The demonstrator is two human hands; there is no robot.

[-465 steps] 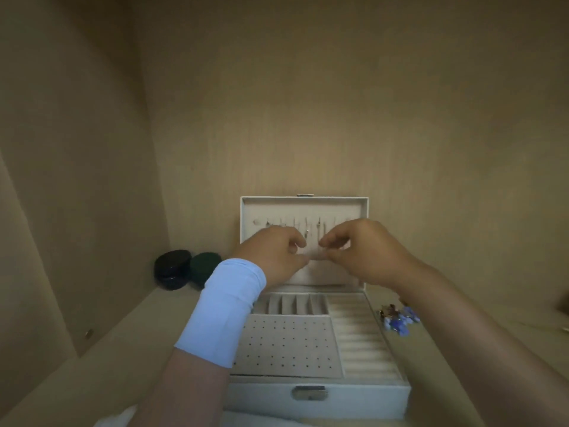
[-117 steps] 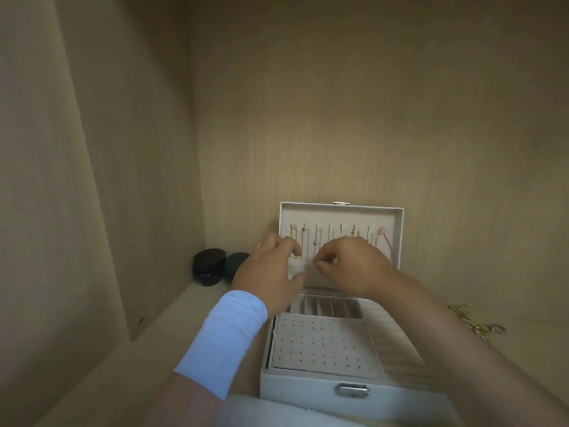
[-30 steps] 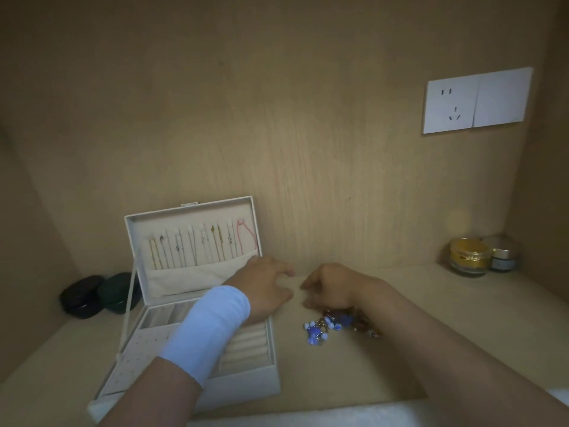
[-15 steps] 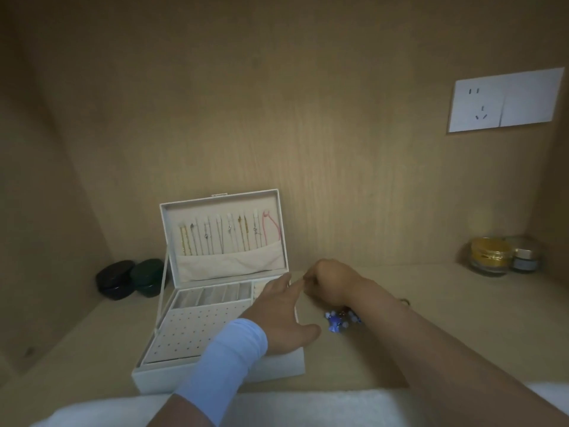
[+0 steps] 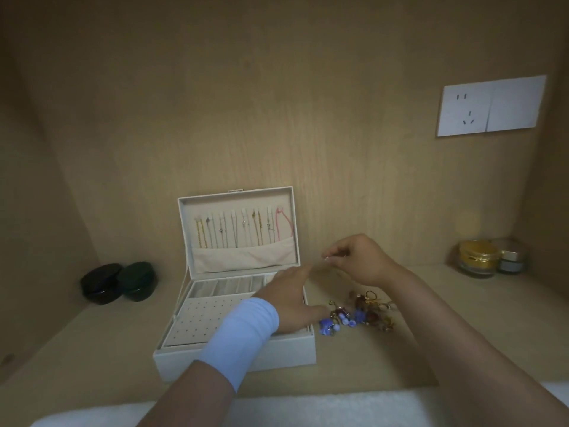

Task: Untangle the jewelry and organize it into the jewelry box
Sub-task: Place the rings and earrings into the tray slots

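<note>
A white jewelry box [image 5: 234, 355] stands open on the shelf. Several necklaces [image 5: 243, 226] hang in a row inside its raised lid. A tangled pile of jewelry [image 5: 358, 314] with blue and dark red beads and gold rings lies just right of the box. My right hand [image 5: 357, 257] is lifted above the pile, its fingertips pinched on a small, thin piece I can barely make out. My left hand [image 5: 292, 300], with a pale blue wristband, lies flat over the box's right compartments, fingers reaching toward the right hand.
Two dark round cases [image 5: 118, 282] sit left of the box against the back wall. A gold-lidded jar [image 5: 477, 257] and a smaller jar [image 5: 511, 257] stand at the far right. A white wall socket [image 5: 489, 106] is mounted on the back panel. A white cloth [image 5: 308, 408] lies along the front edge.
The view has swung left to right and back, away from the lid. My right hand has risen from the jewelry pile with a small piece pinched; my left hand stays over the box.
</note>
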